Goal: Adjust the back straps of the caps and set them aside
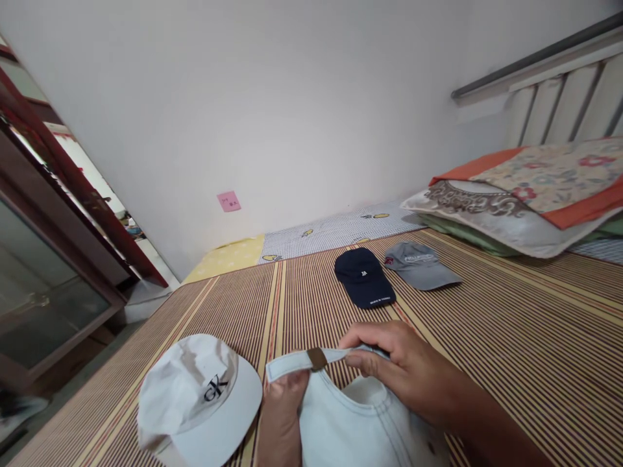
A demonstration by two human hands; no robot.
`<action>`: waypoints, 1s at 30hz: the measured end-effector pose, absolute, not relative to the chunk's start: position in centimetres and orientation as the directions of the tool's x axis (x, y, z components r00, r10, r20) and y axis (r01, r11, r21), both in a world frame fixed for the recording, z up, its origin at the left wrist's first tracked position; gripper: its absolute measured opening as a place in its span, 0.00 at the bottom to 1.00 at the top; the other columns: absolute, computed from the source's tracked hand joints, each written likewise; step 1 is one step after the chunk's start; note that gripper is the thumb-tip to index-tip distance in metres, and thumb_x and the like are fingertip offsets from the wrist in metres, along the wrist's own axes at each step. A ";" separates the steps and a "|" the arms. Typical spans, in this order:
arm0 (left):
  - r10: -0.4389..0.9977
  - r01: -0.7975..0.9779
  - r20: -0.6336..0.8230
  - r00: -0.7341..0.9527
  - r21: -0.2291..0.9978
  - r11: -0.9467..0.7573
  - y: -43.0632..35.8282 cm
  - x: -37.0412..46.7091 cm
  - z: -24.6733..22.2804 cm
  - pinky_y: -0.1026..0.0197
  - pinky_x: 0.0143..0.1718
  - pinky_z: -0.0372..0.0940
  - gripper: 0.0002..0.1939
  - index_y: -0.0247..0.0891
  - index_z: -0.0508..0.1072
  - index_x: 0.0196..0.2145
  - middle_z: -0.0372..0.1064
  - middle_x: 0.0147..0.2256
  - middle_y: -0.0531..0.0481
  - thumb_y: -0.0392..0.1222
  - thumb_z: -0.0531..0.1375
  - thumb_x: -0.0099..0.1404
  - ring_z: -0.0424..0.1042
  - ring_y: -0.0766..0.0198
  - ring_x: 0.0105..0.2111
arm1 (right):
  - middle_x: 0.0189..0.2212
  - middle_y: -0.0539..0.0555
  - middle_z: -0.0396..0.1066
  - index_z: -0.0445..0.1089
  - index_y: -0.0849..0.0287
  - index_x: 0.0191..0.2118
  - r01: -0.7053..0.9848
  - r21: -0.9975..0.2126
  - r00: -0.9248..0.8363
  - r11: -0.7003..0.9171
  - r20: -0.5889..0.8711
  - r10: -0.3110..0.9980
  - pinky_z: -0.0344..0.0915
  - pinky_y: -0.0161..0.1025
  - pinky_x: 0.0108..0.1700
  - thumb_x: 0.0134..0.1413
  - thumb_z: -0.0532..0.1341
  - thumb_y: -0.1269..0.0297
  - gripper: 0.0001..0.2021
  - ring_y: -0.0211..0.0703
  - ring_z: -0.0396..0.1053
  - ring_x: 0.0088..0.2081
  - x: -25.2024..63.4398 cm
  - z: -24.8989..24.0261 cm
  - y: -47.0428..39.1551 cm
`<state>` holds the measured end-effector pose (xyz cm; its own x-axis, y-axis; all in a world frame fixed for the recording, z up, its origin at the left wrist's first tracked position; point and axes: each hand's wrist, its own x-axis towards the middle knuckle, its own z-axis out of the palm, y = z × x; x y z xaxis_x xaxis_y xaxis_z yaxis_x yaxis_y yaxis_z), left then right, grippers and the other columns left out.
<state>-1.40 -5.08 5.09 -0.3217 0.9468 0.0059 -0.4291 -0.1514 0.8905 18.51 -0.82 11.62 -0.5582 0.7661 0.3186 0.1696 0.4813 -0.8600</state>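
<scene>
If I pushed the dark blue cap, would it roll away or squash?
The dark blue cap sits flat on its brim on the striped mat, so it would probably slide, not roll. Its cloth crown looks soft, likely denting easily. It seems light.

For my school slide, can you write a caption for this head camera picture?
Two hands pinch the back strap of a pale blue cap, beside a white cap on a striped mat.

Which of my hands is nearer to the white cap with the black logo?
Left. The left hand sits right beside the white cap, gripping the light blue cap. The right hand is farther away, pinching its strap.
</scene>
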 end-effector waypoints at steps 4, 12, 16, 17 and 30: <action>0.978 -0.463 -0.030 -0.205 0.883 -0.070 -5.9 -1.1 5.7 0.65 0.22 0.66 0.18 0.38 0.77 0.26 0.70 0.20 0.53 0.51 0.78 0.49 0.70 0.66 0.20 | 0.29 0.46 0.71 0.76 0.55 0.35 0.096 -0.883 -0.576 0.460 0.328 0.749 0.58 0.37 0.35 0.66 0.61 0.58 0.10 0.38 0.65 0.32 18.8 11.6 -0.9; 0.988 -0.632 -0.062 -0.142 0.774 -0.042 -6.8 -1.4 7.4 0.62 0.29 0.72 0.21 0.39 0.74 0.23 0.70 0.20 0.52 0.55 0.77 0.50 0.74 0.62 0.24 | 0.25 0.45 0.67 0.74 0.55 0.33 0.305 -0.830 -0.377 0.468 0.346 0.859 0.55 0.37 0.32 0.69 0.58 0.55 0.14 0.38 0.62 0.29 19.9 11.1 0.6; 0.922 -0.651 -0.138 -0.363 0.745 -0.145 -6.2 -2.4 8.0 0.61 0.43 0.75 0.09 0.44 0.81 0.38 0.80 0.32 0.52 0.46 0.72 0.60 0.81 0.60 0.35 | 0.27 0.48 0.72 0.76 0.56 0.44 0.168 -0.907 -0.299 0.385 0.326 0.897 0.61 0.37 0.31 0.70 0.55 0.48 0.18 0.40 0.67 0.29 20.4 10.4 1.2; 0.920 -0.666 -0.149 -0.364 0.732 -0.145 -5.9 -2.8 8.0 0.60 0.47 0.75 0.09 0.44 0.82 0.41 0.82 0.35 0.50 0.46 0.69 0.63 0.81 0.58 0.40 | 0.33 0.51 0.76 0.75 0.56 0.51 0.118 -0.921 -0.330 0.370 0.315 0.890 0.67 0.39 0.36 0.70 0.55 0.47 0.20 0.42 0.71 0.33 20.5 10.1 1.3; 0.852 -0.634 -0.099 -0.515 0.713 -0.300 -2.0 -6.3 4.9 0.54 0.62 0.67 0.21 0.42 0.72 0.62 0.81 0.52 0.43 0.46 0.57 0.75 0.73 0.52 0.60 | 0.46 0.56 0.82 0.78 0.55 0.52 0.253 -0.873 -0.605 0.416 0.193 0.772 0.69 0.44 0.46 0.46 0.69 0.73 0.23 0.52 0.77 0.45 14.0 5.4 2.9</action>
